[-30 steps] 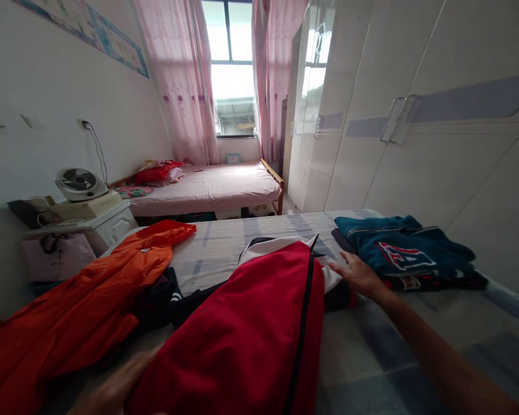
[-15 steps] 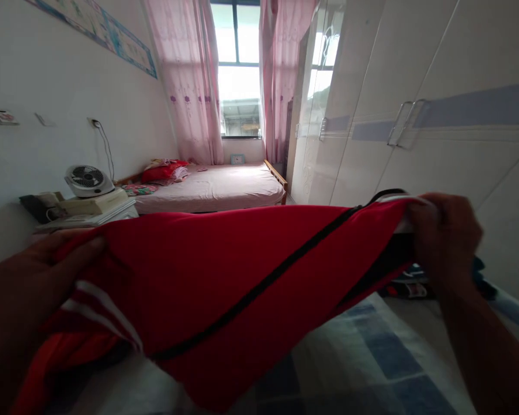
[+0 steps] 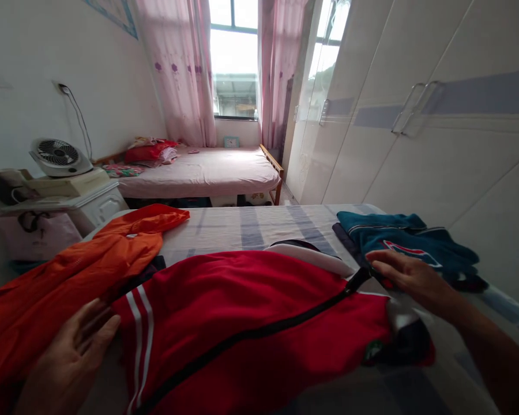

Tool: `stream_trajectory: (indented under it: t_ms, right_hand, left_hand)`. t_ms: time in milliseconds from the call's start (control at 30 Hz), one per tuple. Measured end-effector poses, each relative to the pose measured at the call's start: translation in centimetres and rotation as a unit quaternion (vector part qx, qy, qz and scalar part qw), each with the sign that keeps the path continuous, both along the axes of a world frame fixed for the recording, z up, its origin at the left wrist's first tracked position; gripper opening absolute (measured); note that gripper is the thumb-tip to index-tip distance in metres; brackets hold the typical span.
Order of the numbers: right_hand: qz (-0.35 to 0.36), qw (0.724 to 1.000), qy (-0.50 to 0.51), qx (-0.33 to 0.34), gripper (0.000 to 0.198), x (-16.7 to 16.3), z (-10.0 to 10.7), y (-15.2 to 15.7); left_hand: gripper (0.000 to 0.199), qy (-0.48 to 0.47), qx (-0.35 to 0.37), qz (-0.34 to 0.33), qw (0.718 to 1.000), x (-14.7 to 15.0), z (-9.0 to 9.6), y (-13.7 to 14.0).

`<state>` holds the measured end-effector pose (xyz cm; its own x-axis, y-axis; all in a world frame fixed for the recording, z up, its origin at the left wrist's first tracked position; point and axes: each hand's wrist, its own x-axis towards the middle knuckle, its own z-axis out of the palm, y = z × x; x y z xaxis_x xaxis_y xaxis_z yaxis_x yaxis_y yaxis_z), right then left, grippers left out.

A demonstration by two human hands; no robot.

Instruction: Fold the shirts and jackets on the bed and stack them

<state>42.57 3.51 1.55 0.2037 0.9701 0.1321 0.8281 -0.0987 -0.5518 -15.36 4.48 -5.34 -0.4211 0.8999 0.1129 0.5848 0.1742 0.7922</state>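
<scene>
A red zip jacket [image 3: 251, 294] lies spread on the bed in front of me, with a black zip running diagonally across it and two white stripes at its left end. My right hand [image 3: 409, 279] is closed, pinching the black zip edge near the pale collar. Beside the striped end is my left hand [image 3: 71, 354], its thumb and fingers apart and no cloth gripped between them. An orange jacket [image 3: 125, 245] lies behind and left of that hand. Just beyond my right hand sits a folded teal garment [image 3: 406, 233] with a dark one under it.
The near bed [image 3: 259, 222] has a blue-and-white checked sheet. A second bed [image 3: 207, 173] with pink bedding stands by the window. White wardrobes [image 3: 419, 155] line the right side. A small fan [image 3: 60, 155] rests on a cabinet at left, above a pink bag [image 3: 41, 236].
The red jacket has come down from being held stretched in the air onto the bed. My left hand has let go of it; my right hand has lowered and now pinches the zip edge.
</scene>
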Motion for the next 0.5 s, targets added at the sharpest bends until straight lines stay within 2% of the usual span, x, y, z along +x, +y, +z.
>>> stream_trajectory:
  t_ms: [100, 167, 300, 367, 500]
  right_hand:
    - [0.043, 0.998, -0.041, -0.013, 0.050, -2.4, -1.2, 3.5]
    - [0.075, 0.994, -0.070, -0.026, 0.053, -3.1, -2.5, 5.5]
    - [0.157, 0.980, -0.106, -0.056, 0.050, -2.7, -4.9, 8.1]
    - [0.163, 0.978, -0.117, -0.054, 0.050, -2.0, -5.5, 9.0]
    - [0.142, 0.981, -0.088, -0.100, 0.052, -2.2, -5.6, 10.0]
  left_hand:
    - [0.048, -0.165, -0.069, 0.022, 0.984, 0.7, 0.2, -1.5]
    - [0.055, -0.181, -0.083, 0.028, 0.980, 1.8, 0.9, -2.0]
    - [0.064, -0.138, -0.069, 0.059, 0.986, 3.4, 2.0, -1.8]
    - [0.061, -0.133, -0.058, 0.043, 0.988, 3.6, 2.1, -1.6]
    - [0.069, -0.215, -0.073, 0.046, 0.973, 3.9, 1.5, -1.3]
